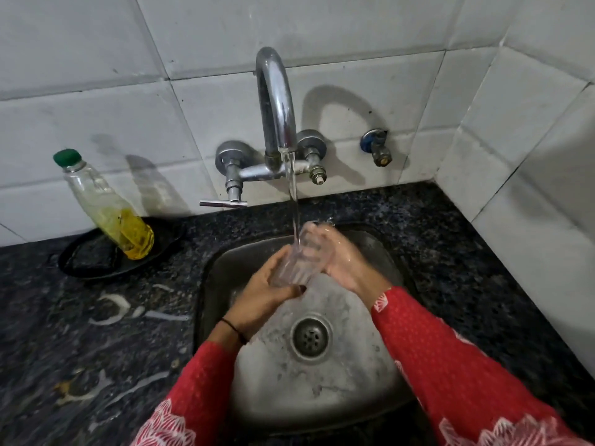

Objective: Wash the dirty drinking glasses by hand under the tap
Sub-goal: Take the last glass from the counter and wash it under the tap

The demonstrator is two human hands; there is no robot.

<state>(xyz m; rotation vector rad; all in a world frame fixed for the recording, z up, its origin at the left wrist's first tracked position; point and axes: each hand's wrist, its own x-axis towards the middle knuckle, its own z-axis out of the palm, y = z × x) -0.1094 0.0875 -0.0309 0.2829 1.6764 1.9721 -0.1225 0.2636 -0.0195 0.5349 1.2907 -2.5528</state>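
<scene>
While water [293,201] is running in a thin stream from the tap [277,101], a person is holding a clear drinking glass [294,262] straight below the tap's spout, tilted with its mouth up toward the falling water, which is striking the glass near its rim and splashing. The left hand [264,294], below the tap and slightly to its left, is gripping the lower part of the glass, with fingers curled round its side and the thumb lying across its base. The right hand [341,255], below the tap and to its right, is curling wet fingers at the mouth of the glass; motion blur is hiding whether they are reaching inside or wrapping the rim. Both arms are wearing red patterned sleeves [450,365], and a thin black thread [233,329] is circling the left wrist. The steel sink [370,381] is lying under the tap, its drain [310,337] below the hands. A lever handle [223,203] is sticking out at the tap's lower left, and a small valve [378,148] is sitting on the tiled wall [96,91] to the tap's right. Far left of the tap, a green-capped bottle [106,204] part full of yellow liquid is leaning in a black tray [87,262] on the dark speckled counter [64,333].
</scene>
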